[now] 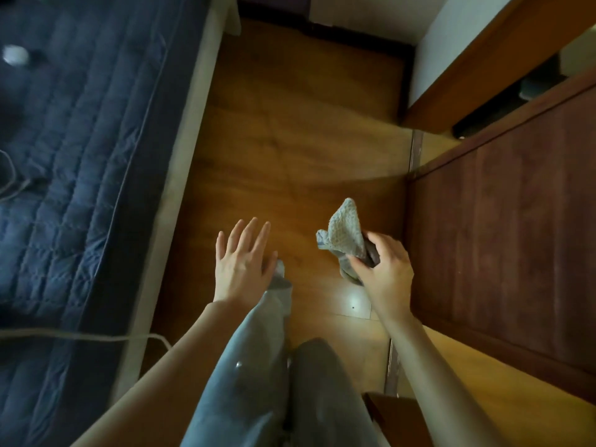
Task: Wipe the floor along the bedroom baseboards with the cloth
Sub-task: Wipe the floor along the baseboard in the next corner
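While the right hand gripped the bunched cloth at lower centre-right, clear of the floor, the left hand was spread, holding nothing, likely for balance; dark baseboard sat at the top, unwiped by my read

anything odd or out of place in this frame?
Minor only. A pale cable trails off the bed toward the floor strip to be wiped, so it might snag. The cloth is bunched in the right hand, off the floor; the left hand is open. No spills or damage visible.
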Tool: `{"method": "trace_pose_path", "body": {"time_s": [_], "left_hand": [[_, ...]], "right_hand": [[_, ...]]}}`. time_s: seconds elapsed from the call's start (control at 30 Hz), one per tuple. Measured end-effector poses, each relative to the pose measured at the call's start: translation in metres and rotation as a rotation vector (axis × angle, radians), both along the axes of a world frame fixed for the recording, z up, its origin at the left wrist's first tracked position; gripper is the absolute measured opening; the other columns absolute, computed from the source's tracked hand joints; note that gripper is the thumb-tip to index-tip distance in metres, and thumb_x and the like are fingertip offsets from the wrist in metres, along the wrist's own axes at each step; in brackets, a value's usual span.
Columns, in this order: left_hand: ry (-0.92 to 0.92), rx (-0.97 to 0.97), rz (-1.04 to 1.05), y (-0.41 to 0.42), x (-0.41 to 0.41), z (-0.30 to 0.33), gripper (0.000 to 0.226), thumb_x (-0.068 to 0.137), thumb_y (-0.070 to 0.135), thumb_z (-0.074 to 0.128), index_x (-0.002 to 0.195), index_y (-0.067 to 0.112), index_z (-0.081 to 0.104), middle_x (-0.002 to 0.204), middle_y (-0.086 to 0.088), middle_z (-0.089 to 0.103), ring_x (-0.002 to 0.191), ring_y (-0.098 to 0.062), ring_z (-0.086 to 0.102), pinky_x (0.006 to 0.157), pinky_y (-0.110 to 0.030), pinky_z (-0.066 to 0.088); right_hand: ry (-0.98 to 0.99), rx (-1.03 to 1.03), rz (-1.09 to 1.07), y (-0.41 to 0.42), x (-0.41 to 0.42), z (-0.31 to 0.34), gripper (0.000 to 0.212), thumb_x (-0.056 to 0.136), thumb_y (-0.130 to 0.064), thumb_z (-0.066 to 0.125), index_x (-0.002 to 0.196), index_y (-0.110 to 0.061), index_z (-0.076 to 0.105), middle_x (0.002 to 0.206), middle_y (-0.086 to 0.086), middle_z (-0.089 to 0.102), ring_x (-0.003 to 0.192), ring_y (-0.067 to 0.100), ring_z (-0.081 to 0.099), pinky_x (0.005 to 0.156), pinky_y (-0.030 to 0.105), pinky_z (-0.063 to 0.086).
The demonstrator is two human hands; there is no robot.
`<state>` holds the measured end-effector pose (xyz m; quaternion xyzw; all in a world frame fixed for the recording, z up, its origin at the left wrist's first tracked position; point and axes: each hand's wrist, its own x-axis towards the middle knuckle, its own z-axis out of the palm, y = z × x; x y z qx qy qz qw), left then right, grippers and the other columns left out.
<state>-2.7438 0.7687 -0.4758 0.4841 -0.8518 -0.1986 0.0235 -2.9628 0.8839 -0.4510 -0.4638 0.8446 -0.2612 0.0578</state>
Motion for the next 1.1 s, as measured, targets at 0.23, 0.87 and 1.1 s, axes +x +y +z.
{"method": "trace_pose_path", "body": {"time_s": [0.23, 0.87, 1.1], "left_hand": [[0.035, -0.019, -0.07, -0.11, -0.047, 0.01, 0.053, 0.095, 0.043, 0.042, 0.141, 0.017, 0.049, 0.147, -0.011, 0.046, 0.14, -0.033, 0.036, 0.114, -0.059, 0.024], [-0.03, 0.012, -0.025, -0.373, -0.21, 0.022, 0.056, 0.096, 0.047, 0.033, 0.142, 0.019, 0.047, 0.149, -0.009, 0.043, 0.141, -0.031, 0.034, 0.115, -0.059, 0.022], [-0.044, 0.006, -0.031, -0.461, -0.265, 0.021, 0.056, 0.096, 0.049, 0.034, 0.142, 0.02, 0.048, 0.149, -0.008, 0.044, 0.14, -0.032, 0.036, 0.115, -0.056, 0.02]], "right_hand": [[0.029, -0.012, -0.024, -0.098, -0.036, 0.017, 0.046, 0.062, -0.014, 0.088, 0.102, -0.004, 0.068, 0.096, 0.006, 0.069, 0.09, 0.019, 0.059, 0.074, 0.041, 0.055], [0.038, -0.009, 0.089, -0.37, -0.207, 0.012, 0.047, 0.06, -0.014, 0.09, 0.099, -0.002, 0.068, 0.093, 0.009, 0.069, 0.085, 0.027, 0.065, 0.071, 0.041, 0.057], [0.019, 0.037, 0.098, -0.455, -0.264, 0.0, 0.048, 0.064, -0.019, 0.088, 0.104, -0.004, 0.067, 0.097, 0.007, 0.069, 0.089, 0.025, 0.064, 0.073, 0.043, 0.055]]}}
